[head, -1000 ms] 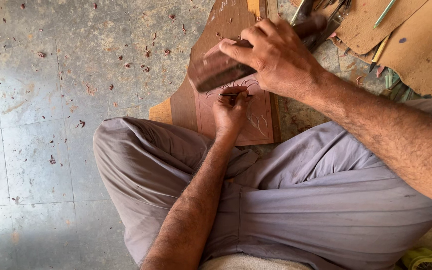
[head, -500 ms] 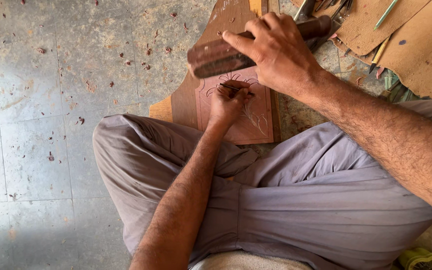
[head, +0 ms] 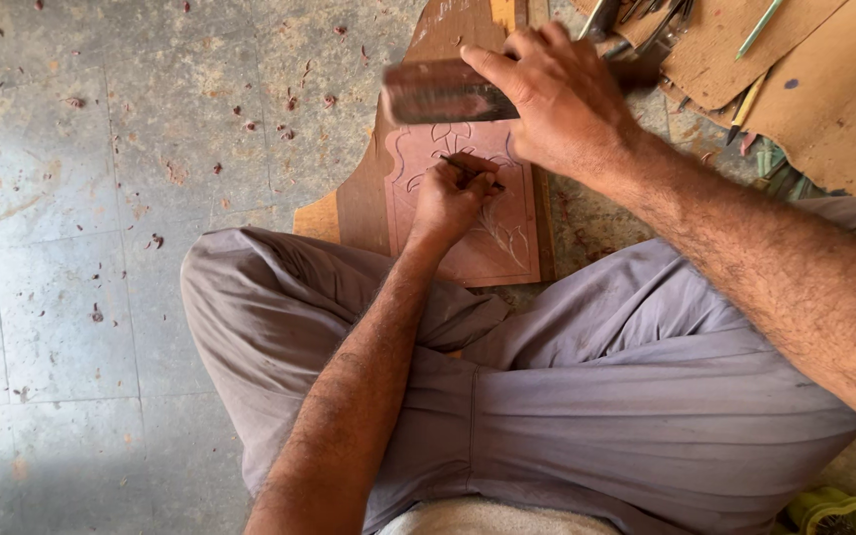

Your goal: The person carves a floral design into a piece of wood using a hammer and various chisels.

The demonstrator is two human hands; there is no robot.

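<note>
the grey tiled floor, strewn with wood chips, spreads around my crossed legs in grey trousers. the carved wooden panel with its leaf pattern lies on the floor just past my knees. flat plywood offcuts with pencils on them lie at the upper right. my right hand wraps closed around a dark wooden mallet above the panel. my left hand pinches a thin chisel tight, tip on the carving.
</note>
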